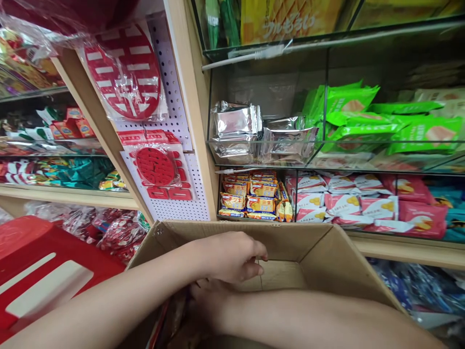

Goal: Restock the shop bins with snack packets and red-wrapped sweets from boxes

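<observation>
The left hand (234,259), half-curled with a narrow gap and nothing visible in it, hangs over the cardboard box (334,261). The right hand (212,300), at its seven o'clock, hides its grip; I cannot tell. Wrapped packets (175,312) lie at the box's seven o'clock; overlapping hands could bump, or blocked sight cause a fumble.

The person's smooth, rounded forearms (119,298) are bare as far as they show, tapering at the wrists (198,256) into equally bare hands (232,257).
</observation>
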`<control>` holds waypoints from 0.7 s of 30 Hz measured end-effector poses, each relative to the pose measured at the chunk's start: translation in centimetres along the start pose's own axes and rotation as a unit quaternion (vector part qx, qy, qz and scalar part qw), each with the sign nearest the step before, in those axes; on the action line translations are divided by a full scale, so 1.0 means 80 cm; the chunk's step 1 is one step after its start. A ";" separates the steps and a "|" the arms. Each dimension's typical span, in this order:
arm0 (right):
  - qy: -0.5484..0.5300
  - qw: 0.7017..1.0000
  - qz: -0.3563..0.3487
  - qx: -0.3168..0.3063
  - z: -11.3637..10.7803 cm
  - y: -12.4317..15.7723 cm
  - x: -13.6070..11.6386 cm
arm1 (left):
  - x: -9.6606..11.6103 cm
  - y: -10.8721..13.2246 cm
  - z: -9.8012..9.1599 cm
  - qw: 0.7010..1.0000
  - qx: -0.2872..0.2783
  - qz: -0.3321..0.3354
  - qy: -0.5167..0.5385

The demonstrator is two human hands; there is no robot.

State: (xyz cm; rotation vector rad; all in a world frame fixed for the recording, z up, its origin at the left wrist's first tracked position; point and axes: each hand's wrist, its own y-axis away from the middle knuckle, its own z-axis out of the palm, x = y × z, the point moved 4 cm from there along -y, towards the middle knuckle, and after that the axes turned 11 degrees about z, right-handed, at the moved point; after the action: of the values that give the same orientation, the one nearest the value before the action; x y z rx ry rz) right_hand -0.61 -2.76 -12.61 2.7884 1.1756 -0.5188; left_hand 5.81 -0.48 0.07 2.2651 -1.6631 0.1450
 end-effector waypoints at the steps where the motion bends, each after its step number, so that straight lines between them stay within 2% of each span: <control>1: 0.026 0.999 0.005 -0.020 0.004 0.004 0.005 | -0.002 -0.002 -0.001 1.000 0.008 0.007 0.007; 4: 0.085 0.994 -0.007 -0.070 -0.003 0.013 0.014 | -0.002 -0.004 -0.008 0.998 0.044 0.030 0.037; 6: 0.117 0.989 -0.048 -0.078 -0.024 0.021 0.012 | -0.001 -0.002 -0.015 0.995 0.074 0.031 0.064; 9: 0.143 0.983 -0.088 -0.072 -0.067 0.042 0.008 | -0.010 0.005 -0.026 0.982 0.134 -0.010 0.130; 12: 0.050 0.997 -0.048 -0.016 -0.124 0.074 0.016 | -0.024 0.013 -0.032 0.939 0.203 -0.030 0.276; 14: -0.101 0.992 0.012 0.080 -0.168 0.099 0.035 | -0.031 0.017 -0.032 0.882 0.236 -0.029 0.406; 17: -0.294 0.925 0.110 0.216 -0.213 0.132 0.081 | -0.036 0.018 -0.029 0.791 0.273 -0.033 0.547; 19: -0.401 0.860 0.159 0.272 -0.222 0.145 0.110 | -0.036 0.015 -0.027 0.765 0.286 -0.035 0.576; 21: -0.469 0.810 0.201 0.291 -0.218 0.151 0.131 | -0.035 0.011 -0.024 0.759 0.294 -0.041 0.579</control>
State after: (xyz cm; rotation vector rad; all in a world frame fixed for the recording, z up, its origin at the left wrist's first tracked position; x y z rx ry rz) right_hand 19.60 -0.74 -0.46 2.3664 0.1970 -2.1228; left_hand 4.30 2.48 1.29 1.7748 -0.8281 1.8252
